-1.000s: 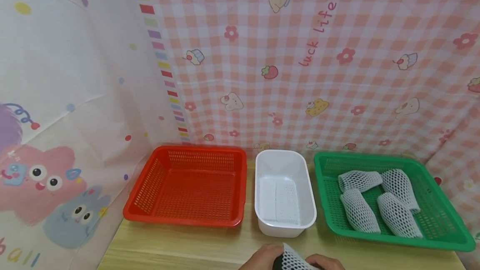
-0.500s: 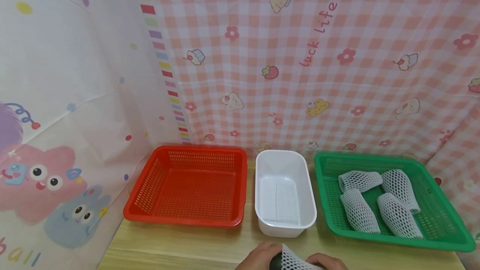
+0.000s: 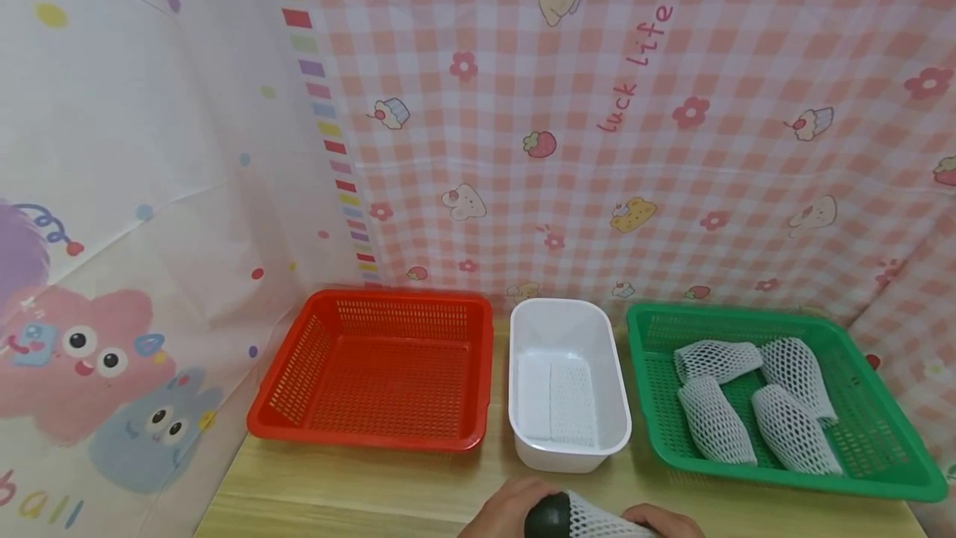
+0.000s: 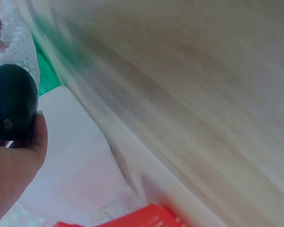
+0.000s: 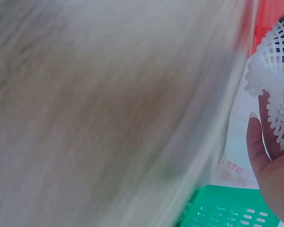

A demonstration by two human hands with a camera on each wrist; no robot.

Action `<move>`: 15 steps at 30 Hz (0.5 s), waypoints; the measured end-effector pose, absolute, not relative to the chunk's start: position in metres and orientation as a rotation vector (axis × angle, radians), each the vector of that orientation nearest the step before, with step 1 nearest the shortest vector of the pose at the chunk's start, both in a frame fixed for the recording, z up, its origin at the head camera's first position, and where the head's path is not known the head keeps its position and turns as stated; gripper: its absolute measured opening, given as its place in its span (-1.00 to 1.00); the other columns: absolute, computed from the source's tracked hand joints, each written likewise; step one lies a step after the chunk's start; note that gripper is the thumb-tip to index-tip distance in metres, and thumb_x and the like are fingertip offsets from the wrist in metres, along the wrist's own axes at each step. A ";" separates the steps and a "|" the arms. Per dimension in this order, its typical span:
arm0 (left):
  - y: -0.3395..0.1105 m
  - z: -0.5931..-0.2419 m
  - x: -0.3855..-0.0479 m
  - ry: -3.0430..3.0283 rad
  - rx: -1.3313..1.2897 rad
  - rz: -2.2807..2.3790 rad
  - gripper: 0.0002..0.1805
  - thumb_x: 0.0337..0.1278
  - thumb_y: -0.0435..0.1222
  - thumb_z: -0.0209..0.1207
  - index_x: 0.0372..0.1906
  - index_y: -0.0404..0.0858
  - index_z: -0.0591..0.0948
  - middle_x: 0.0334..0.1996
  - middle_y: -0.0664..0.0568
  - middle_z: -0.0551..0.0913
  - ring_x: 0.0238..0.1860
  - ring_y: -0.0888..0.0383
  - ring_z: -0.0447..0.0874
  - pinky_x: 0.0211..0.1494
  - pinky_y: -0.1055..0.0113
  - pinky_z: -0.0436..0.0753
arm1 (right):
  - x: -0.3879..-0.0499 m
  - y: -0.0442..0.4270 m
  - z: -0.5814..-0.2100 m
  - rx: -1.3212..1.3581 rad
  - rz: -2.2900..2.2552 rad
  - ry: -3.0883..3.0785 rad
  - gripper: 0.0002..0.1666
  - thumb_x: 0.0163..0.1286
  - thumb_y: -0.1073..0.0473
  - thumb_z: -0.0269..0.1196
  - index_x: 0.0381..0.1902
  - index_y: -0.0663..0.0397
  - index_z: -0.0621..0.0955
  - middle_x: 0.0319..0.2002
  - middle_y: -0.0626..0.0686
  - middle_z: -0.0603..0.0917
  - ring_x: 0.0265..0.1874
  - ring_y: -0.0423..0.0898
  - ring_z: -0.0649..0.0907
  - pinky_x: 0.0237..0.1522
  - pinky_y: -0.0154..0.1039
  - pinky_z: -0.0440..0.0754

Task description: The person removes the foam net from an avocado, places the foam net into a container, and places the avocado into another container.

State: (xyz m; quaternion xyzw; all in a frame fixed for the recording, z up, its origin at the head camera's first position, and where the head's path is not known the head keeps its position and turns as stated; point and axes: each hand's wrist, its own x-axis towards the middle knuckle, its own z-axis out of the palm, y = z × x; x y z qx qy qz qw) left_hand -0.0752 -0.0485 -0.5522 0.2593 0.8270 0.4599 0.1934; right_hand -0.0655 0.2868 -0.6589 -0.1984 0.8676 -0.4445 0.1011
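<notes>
Head view: low in the frame, the left hand [image 3: 506,511] grips a dark green, smooth, oval piece of produce [image 3: 548,516], its far end inside a white foam-net sleeve [image 3: 600,523] that the right hand [image 3: 665,519] holds. Beyond them, on the pale wooden surface [image 3: 336,488], stand a red perforated plastic basket [image 3: 366,441], a white rounded plastic tub [image 3: 560,459] and a green perforated plastic basket [image 3: 807,484] with four more white nets [image 3: 717,422].

Left wrist view: thumb and fingers curl round the produce's bare end. It looks firm, fairly weighty and perhaps slippery; its thick middle should give the surest hold.

Right wrist view: fingers appear to pinch the sleeve near its scalloped edge. The foam seems light, soft and easily torn, best taken in a broad fold.
</notes>
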 end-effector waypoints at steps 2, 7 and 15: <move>-0.052 -0.553 -0.074 2.375 0.836 1.308 -0.31 0.02 -0.02 0.55 0.29 -0.06 0.60 0.14 0.28 0.61 0.17 0.33 0.49 0.27 0.29 0.53 | -0.062 0.288 -0.655 -0.608 -1.314 2.598 -0.75 0.34 0.08 0.48 -0.05 -0.23 0.70 -0.22 -0.23 0.74 -0.29 -0.40 0.62 -0.30 -0.40 0.55; -0.061 -0.551 -0.070 2.436 0.950 1.384 -0.30 0.08 -0.09 0.53 0.31 -0.22 0.58 0.21 0.11 0.62 0.23 0.26 0.51 0.27 0.29 0.55 | -0.055 0.284 -0.629 -0.675 -1.235 2.733 -0.74 0.31 0.15 0.48 -0.05 -0.06 0.70 -0.23 -0.19 0.75 -0.30 -0.43 0.58 -0.36 -0.44 0.47; -0.069 -0.538 -0.061 2.584 1.000 1.468 -0.27 0.03 -0.18 0.59 0.31 -0.22 0.56 0.25 -0.06 0.60 0.25 0.12 0.57 0.28 0.20 0.60 | -0.038 0.265 -0.573 -0.534 -1.348 2.927 -0.74 0.18 0.21 0.56 -0.19 -0.03 0.74 -0.32 -0.29 0.73 -0.40 -0.43 0.58 -0.42 -0.41 0.50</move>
